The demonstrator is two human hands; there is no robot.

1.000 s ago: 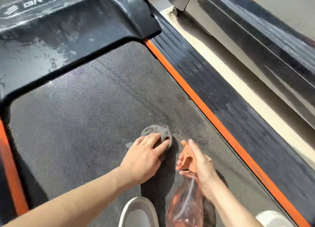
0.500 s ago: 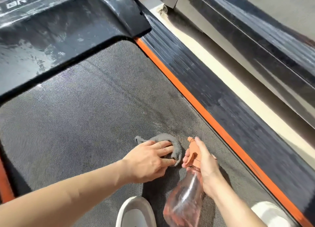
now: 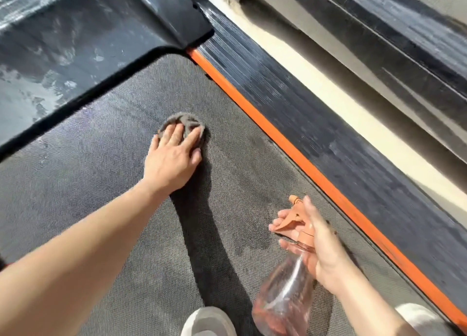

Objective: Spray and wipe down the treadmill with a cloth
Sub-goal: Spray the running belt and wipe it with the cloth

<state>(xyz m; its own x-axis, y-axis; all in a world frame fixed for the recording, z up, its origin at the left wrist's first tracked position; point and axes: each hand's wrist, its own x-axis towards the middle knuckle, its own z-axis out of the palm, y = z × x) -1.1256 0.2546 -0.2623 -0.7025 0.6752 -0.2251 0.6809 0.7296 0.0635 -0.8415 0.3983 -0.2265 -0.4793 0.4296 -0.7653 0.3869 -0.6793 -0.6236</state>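
Left hand (image 3: 171, 161): fingers (image 3: 176, 136) laid straight, pressing down on the cloth (image 3: 185, 122).
Cloth: grey, bunched, under the left fingers on the treadmill belt (image 3: 101, 159).
Right hand (image 3: 319, 249): fingers curled round the spray bottle (image 3: 285, 297) neck.

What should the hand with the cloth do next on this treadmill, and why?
Probably slide the left hand and its grey cloth rightward across the belt, onto the darker, damp-looking patch beside the orange strip. The flat fingers press the cloth down, and the right hand holds the spray bottle aside.
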